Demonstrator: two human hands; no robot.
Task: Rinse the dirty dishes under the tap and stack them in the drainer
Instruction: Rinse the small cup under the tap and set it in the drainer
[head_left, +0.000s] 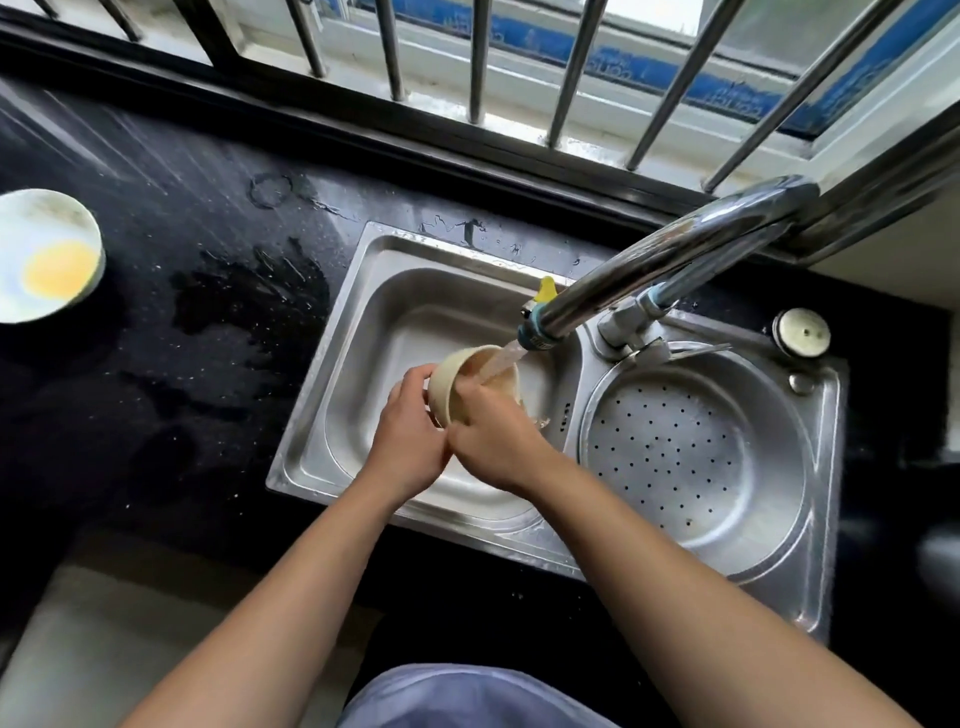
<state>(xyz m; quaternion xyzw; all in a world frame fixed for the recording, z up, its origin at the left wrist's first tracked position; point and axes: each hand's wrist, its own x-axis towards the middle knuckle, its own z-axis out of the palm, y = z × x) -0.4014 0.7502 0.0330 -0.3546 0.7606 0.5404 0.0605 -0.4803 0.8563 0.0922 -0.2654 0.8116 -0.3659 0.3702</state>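
A small beige bowl (451, 383) is held tilted over the left sink basin (395, 332), under water running from the chrome tap (670, 254). My left hand (410, 431) grips the bowl's outer wall from the left. My right hand (493, 436) holds its near rim, with fingers reaching inside where the stream lands. The round perforated drainer (691, 457) fills the right basin and holds nothing. A white bowl with yellow residue (44, 254) stands on the black counter at the far left.
The wet black counter (208, 312) has puddles left of the sink. A window with metal bars (483, 62) runs along the back. A round chrome cap (801, 332) sits behind the drainer.
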